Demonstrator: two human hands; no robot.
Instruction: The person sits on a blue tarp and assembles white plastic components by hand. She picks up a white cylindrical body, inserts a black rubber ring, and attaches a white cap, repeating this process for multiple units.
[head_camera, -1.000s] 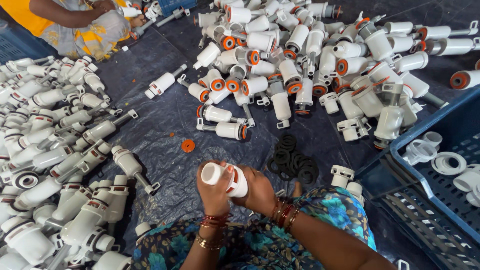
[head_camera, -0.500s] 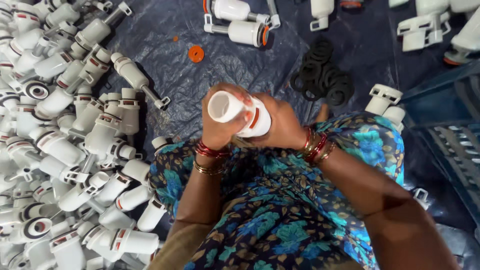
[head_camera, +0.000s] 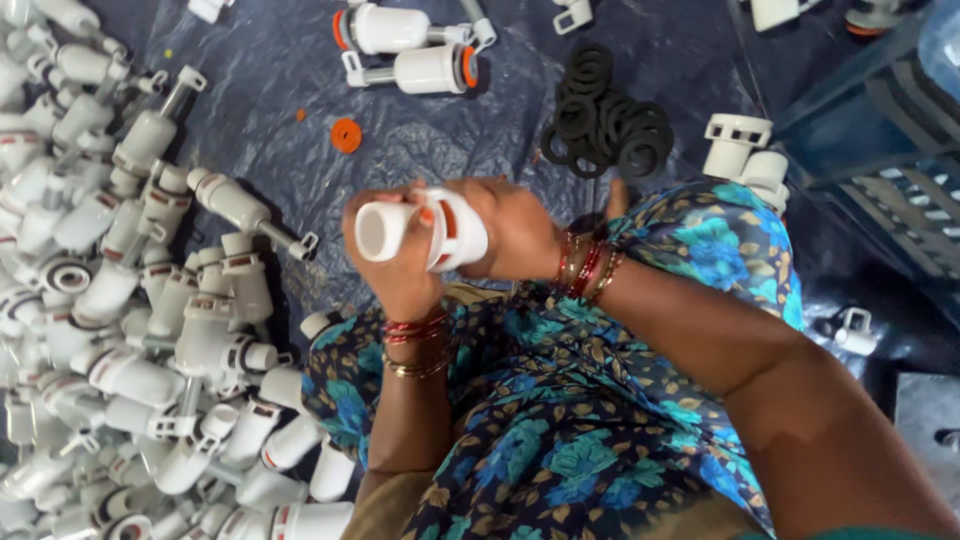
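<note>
Head view is centred on a white plastic fitting (head_camera: 420, 232), which is held above the lap, over a blue floral garment (head_camera: 560, 420). Far to the left of the fitting, a large heap of white fittings (head_camera: 120, 330) is spread over a dark plastic sheet (head_camera: 260, 90) on the floor. Between that heap and the fitting, a small orange washer (head_camera: 346, 135) is seen lying flat on the sheet, up and to the left of the fitting. The left hand (head_camera: 395, 265) is closed around the fitting's open tube end, with red and gold bangles worn at the wrist. The right hand (head_camera: 510, 228) is clamped on the wider body, where an orange band shows; both hands are thus brought together on the one piece. Above the fitting, two white fittings with orange rings (head_camera: 410, 50) lie side by side. Up and to the right of the fitting, a pile of black rubber rings (head_camera: 605, 115) rests on the sheet. Farther right, a blue crate (head_camera: 880, 150) is partly seen at the edge.
</note>
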